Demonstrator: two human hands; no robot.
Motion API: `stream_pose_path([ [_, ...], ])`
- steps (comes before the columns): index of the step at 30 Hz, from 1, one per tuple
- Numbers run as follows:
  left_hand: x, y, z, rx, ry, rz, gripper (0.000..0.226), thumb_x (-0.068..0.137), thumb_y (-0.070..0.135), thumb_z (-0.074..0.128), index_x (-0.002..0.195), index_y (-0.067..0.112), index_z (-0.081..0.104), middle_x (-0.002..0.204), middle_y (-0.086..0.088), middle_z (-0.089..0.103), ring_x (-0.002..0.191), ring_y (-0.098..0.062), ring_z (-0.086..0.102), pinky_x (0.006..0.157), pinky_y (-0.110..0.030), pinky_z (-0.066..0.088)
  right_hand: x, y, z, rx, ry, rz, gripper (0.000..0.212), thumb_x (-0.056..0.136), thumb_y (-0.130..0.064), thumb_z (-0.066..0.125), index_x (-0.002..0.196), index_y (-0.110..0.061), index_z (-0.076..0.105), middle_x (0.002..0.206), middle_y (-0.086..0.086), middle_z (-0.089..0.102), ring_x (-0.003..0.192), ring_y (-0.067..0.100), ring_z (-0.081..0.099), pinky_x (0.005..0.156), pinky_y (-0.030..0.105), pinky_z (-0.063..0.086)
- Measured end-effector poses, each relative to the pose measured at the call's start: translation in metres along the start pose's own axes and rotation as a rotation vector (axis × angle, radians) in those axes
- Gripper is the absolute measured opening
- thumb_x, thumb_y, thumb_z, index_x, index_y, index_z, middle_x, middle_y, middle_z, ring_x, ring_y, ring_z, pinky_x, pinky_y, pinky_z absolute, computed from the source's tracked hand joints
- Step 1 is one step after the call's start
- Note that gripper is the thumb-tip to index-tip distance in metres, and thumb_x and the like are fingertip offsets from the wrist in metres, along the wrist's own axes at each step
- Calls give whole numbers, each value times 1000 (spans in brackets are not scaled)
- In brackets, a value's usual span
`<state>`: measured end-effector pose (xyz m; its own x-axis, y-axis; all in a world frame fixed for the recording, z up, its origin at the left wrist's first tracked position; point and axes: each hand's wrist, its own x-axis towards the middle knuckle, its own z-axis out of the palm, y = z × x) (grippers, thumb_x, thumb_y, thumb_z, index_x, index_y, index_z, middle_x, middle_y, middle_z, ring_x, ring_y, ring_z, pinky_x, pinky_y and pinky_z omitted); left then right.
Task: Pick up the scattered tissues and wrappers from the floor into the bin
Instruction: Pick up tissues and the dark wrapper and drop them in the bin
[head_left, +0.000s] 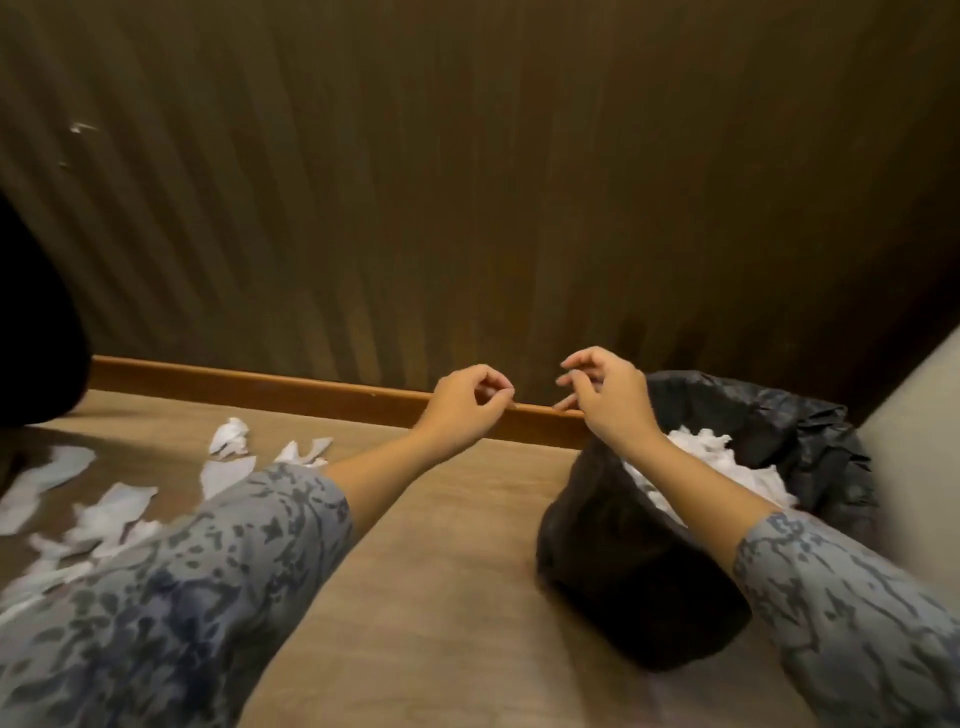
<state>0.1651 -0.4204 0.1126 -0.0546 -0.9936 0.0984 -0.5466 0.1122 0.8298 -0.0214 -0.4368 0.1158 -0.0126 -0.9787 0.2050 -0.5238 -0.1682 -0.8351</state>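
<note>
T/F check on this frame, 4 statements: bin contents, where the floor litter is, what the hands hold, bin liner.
1. The bin already holds white tissues. True.
2. The loose scraps on the floor lie right of the bin. False: they lie to its left.
3. Neither the left hand nor the right hand grips a visible tissue. True.
4. The bin has a white liner. False: the liner is black.

The brown floor carries scattered white tissues at left and a black-lined bin at right.
</note>
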Motion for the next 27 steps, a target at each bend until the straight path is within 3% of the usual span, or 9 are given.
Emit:
stream_pose_path([
  [2,-13,-28,-47,77,-25,0,13,92,28,60,96,19,67,85,8,71,81,-5,66,73,-22,53,-1,-29,35,-18,-129,-76,13,100,-13,50,104,-18,61,92,1,67,62,10,70,57,20,57],
  [5,-35,-70,-111,142,3,-27,18,92,31,60,95,16,69,83,5,73,78,-4,67,72,-20,53,-4,-73,89,-119,-337,-151,21,101,-7,45,108,-17,62,102,2,65,65,12,70,61,18,56],
  [11,-94,-176,-200,34,188,-196,19,92,32,59,93,16,70,83,2,73,79,-10,69,75,-28,57,-25,-132,202,-537,-778,-354,42,89,13,46,111,-17,64,121,5,56,103,19,60,79,25,47],
  [14,-133,-230,-227,-85,302,-298,19,92,27,60,89,10,69,84,-5,73,78,-19,70,78,-37,55,-45,-145,257,-684,-887,-446,44,88,12,48,114,-21,63,124,4,55,109,20,55,80,26,44],
  [18,-188,-287,-251,-180,422,-412,9,91,18,61,87,15,68,85,-7,71,84,-24,69,79,-36,56,-76,-159,324,-768,-976,-526,48,86,8,51,119,-25,61,121,3,57,106,22,56,83,32,49],
  [21,-234,-323,-255,-157,520,-470,7,91,17,61,90,16,68,87,-3,70,85,-17,66,72,-23,53,-108,-155,373,-710,-1072,-537,47,86,4,46,121,-23,61,122,7,58,110,25,56,84,32,46],
  [24,-283,-358,-248,-93,593,-540,8,91,16,62,97,16,67,90,1,68,87,-13,63,65,-13,46,-139,-145,413,-662,-1216,-559,32,93,-11,51,123,-19,60,122,8,58,108,25,56,88,32,46],
  [27,-334,-393,-243,100,674,-561,12,87,16,65,99,18,67,97,2,67,97,-18,61,79,-30,51,-165,-141,447,-608,-1274,-595,32,94,-10,48,122,-16,60,122,9,60,107,26,57,89,34,47],
])
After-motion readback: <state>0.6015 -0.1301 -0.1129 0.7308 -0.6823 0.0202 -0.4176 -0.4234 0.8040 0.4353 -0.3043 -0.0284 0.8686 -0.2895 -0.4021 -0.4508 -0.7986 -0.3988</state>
